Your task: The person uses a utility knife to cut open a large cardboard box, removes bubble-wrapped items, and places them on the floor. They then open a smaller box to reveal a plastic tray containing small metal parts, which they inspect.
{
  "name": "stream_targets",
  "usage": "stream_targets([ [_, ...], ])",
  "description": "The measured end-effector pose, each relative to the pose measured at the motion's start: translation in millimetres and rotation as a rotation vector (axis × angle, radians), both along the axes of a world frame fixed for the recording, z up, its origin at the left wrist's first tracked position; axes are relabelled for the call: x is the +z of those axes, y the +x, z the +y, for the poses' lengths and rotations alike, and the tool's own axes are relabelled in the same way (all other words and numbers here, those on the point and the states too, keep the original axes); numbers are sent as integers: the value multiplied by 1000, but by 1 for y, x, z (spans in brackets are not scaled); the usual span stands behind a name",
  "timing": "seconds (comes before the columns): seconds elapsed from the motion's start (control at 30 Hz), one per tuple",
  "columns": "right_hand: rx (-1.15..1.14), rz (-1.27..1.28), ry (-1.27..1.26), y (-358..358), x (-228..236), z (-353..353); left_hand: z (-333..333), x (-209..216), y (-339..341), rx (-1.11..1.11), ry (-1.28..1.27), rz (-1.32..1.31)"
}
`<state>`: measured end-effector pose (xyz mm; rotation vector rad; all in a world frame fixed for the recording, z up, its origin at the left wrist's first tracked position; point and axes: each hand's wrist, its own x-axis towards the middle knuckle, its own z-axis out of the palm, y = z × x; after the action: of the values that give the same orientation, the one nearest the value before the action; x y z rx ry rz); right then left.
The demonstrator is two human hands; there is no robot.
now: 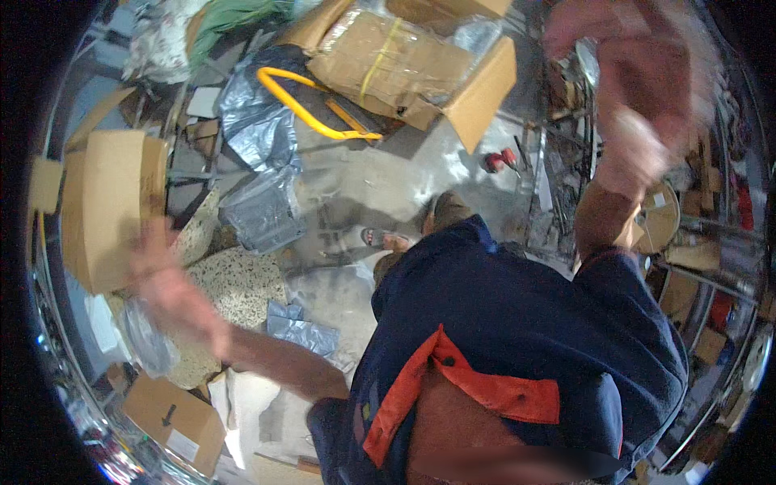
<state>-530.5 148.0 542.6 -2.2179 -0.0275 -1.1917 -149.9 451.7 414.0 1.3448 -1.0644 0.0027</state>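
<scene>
My left hand (174,287) reaches out to the left with its fingers apart and nothing in it. Just beyond the fingers stands a tall cardboard box (109,210) with raised flaps; whether they touch it I cannot tell. High at the right, close to the camera, my right hand (655,105) is raised and smeared by motion, so its fingers and anything in them are unclear. An open cardboard box (477,101) lies ahead, with a plastic-wrapped brown package (396,65) inside. Beside it, a yellow curved tubular frame (295,111) resembles a bow saw.
Silvery plastic sheeting (259,113) and a clear plastic bag (263,210) lie on the floor. A small red and black object (501,160) rests right of centre. Cluttered shelves (703,279) line the right side. At the lower left sits another cardboard box (174,420), near a speckled slab (234,287).
</scene>
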Motion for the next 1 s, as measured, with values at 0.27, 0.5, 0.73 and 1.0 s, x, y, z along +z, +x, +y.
stream_targets([
  [0.27,-128,-143,-352,-51,64,-64,-181,192,-169,-757,-410,-881],
  [0.5,-324,-273,-367,-119,68,-161,-327,178,-226,-807,-352,-954],
  [0.73,-654,-421,-37,-184,49,-224,-373,196,-218,-870,-569,-840],
  [1.0,-980,663,876,-230,-160,-264,-537,-111,-111,-201,82,811],
])
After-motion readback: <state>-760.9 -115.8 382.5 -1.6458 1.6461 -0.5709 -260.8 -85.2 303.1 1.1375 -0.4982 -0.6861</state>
